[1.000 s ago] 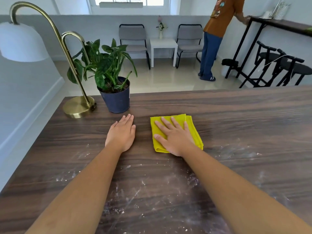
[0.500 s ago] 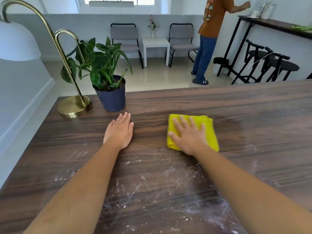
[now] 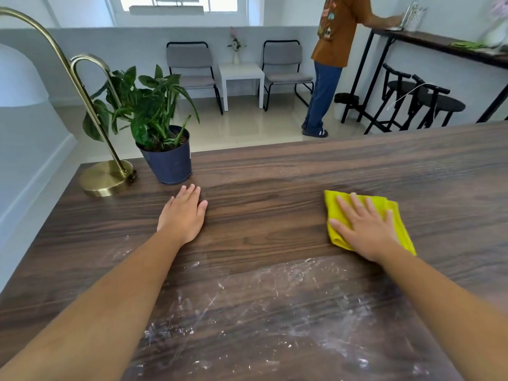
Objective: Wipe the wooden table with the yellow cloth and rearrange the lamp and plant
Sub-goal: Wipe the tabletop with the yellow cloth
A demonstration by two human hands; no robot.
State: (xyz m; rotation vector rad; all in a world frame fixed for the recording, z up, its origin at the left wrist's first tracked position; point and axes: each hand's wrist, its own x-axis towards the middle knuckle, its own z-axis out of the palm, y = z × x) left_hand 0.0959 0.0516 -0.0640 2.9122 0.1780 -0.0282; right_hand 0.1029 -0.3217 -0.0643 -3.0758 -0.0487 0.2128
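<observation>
Dark wood fills the room's near side: the desk [image 3: 275,174] runs wide, its far band clean, white powder smears [image 3: 261,312] close to the person. The lamp [image 3: 105,177] and plant [image 3: 165,149] stand at the back left corner, unmoved. The left hand [image 3: 182,215] rests flat, fingers together, near the pot. The right hand [image 3: 365,229], fingers spread, presses the cloth [image 3: 395,218], which has swept well right over the last second; the smeared near patch looks unwiped, so much work remains.
</observation>
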